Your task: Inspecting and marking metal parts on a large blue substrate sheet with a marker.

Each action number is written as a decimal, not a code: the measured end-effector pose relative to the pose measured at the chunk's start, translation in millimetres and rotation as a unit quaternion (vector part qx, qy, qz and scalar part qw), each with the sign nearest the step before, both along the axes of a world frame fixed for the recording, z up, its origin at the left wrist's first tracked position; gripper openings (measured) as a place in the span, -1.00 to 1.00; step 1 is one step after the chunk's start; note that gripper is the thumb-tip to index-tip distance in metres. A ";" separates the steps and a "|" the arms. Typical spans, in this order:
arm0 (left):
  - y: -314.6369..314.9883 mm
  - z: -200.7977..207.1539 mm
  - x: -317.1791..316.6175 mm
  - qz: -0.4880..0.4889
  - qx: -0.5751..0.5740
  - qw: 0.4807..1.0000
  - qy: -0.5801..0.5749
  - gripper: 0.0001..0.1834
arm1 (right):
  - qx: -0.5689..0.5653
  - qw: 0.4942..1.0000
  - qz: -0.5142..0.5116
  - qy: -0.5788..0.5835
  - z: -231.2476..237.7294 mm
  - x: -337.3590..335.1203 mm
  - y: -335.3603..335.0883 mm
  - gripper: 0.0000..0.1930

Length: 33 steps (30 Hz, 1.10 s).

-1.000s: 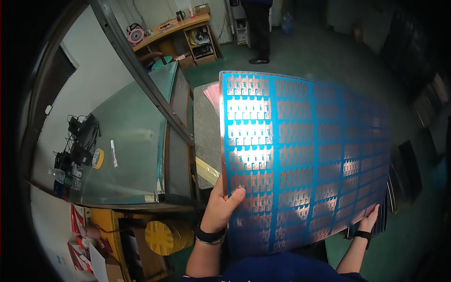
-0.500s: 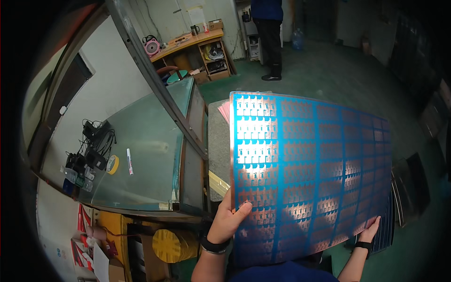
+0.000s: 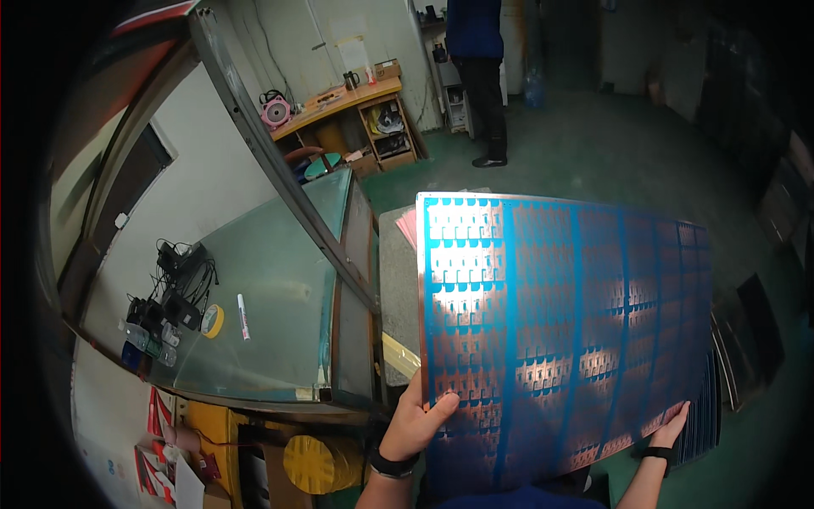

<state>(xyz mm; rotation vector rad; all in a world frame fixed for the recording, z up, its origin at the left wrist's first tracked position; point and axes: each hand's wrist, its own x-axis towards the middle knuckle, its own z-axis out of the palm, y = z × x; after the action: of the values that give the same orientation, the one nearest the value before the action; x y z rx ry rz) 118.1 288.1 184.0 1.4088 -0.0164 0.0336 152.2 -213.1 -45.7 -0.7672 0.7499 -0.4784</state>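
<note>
A large rectangular copper-coloured circuit panel (image 3: 551, 327) with a repeated blue pattern is held up tilted before me, with bright glare on its upper left. My left hand (image 3: 415, 428) grips its left edge low down, thumb on the patterned face and fingers hidden behind. At the lower right edge, my right hand (image 3: 671, 426) is closed on the panel from beneath. Behind the panel's left side, a grey surface (image 3: 398, 297) bears pink sheets (image 3: 408, 227). Dark striped panels (image 3: 704, 416) stand beyond my right hand.
On the left is a glass-topped table (image 3: 280, 297) with cables (image 3: 182, 271), yellow tape (image 3: 213, 320) and a white marker (image 3: 244, 316). A metal post (image 3: 271, 153) rises beside it. Below stands a yellow roll (image 3: 318, 464). A person (image 3: 479, 85) stands beyond, near a wooden desk (image 3: 339, 102).
The whole view has shifted, so the room, panel and hands all sit somewhat lower in the picture. The glare on the panel has changed slightly. Both hands keep their hold.
</note>
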 end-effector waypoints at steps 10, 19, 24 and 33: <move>-3.1 3.2 -2.7 -0.022 -0.031 0.999 -0.002 -0.43 | -0.060 0.995 -0.080 0.020 -22.3 -1.1 -7.6 -0.72; -10.5 9.3 -2.4 0.014 -0.032 0.999 0.004 -0.41 | -0.043 0.992 -0.119 0.021 -2.6 -1.5 12.5 -0.67; -10.7 8.6 -3.7 0.006 -0.055 0.998 0.016 -0.41 | -0.029 0.988 -0.149 0.020 -6.5 5.5 15.0 -0.62; -3.3 -0.1 -3.1 -0.033 -0.045 0.998 0.000 -0.39 | -0.012 0.986 -0.162 0.031 -12.3 4.9 16.5 -0.64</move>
<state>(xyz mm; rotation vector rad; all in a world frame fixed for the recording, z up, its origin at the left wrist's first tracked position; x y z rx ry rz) 115.0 284.8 183.9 1.3182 -0.0598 -0.0201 157.1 -196.6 -58.0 -0.6872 0.9335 -0.7600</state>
